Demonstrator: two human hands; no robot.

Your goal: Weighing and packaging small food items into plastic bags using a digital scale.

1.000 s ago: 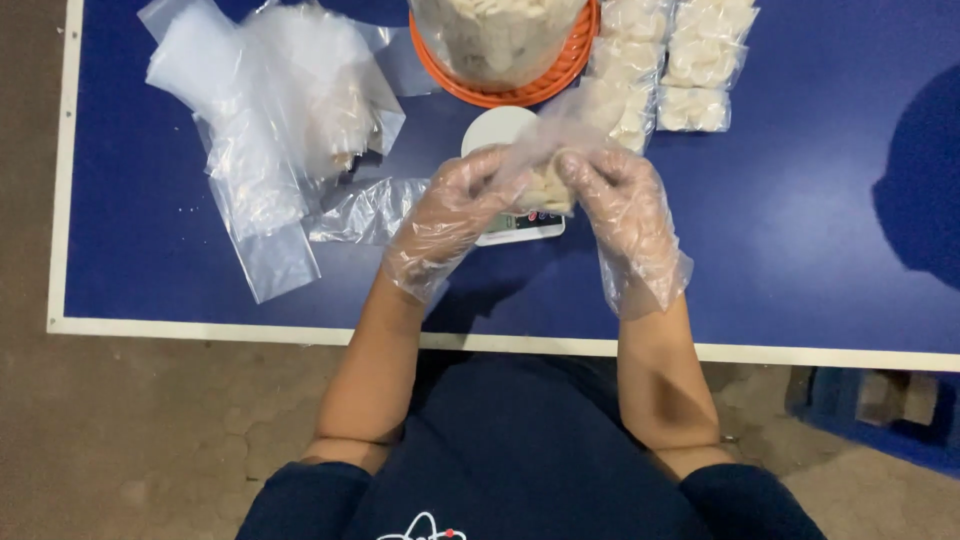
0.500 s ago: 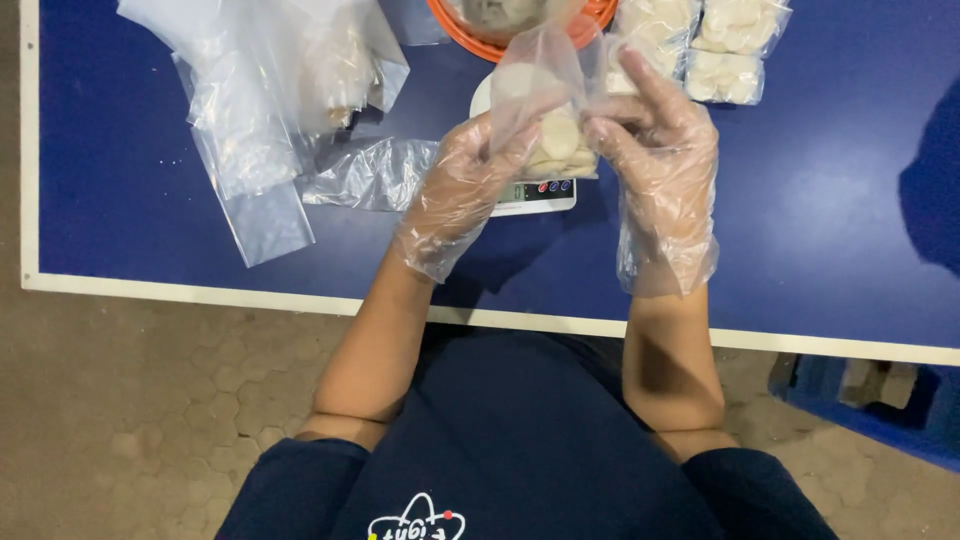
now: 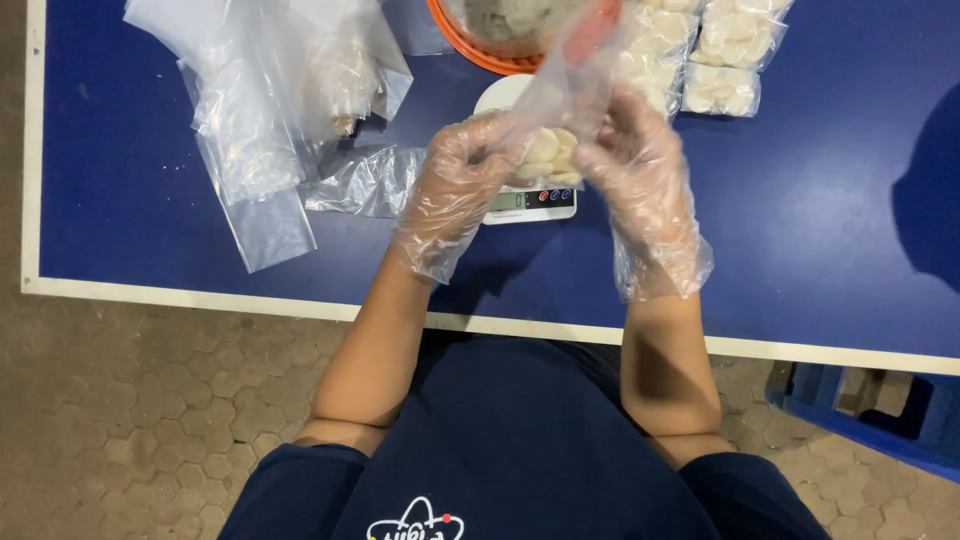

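a: start nearest. what are the hands doing?

b: both wear loose clear gloves. the left hand [image 3: 455,185] and the right hand [image 3: 640,180] are raised over the blue counter [image 3: 800,240], and their fingers are closed on one clear plastic bag [image 3: 560,110] between them, pinching it from either side.

a: what's in the bag?

b: pale round pieces [image 3: 550,155] sit bunched at its bottom, between the two hands. the upper part of the bag stands up loose and slack.

a: and under it?

b: a small white kitchen scale [image 3: 530,200] rests on the counter right below the bag. the bag is held up, not resting on the pan.

a: so which step would you say?

b: i judge it's the bagging and weighing stage, the bag being handled in the air. setting it down would call for a steady lowering onto the pan, mouth kept upward.

a: farther out?

b: a heap of empty clear bags [image 3: 270,100] lies left, an orange basket [image 3: 500,40] stands behind the scale, and filled packets [image 3: 720,50] lie at the far right.
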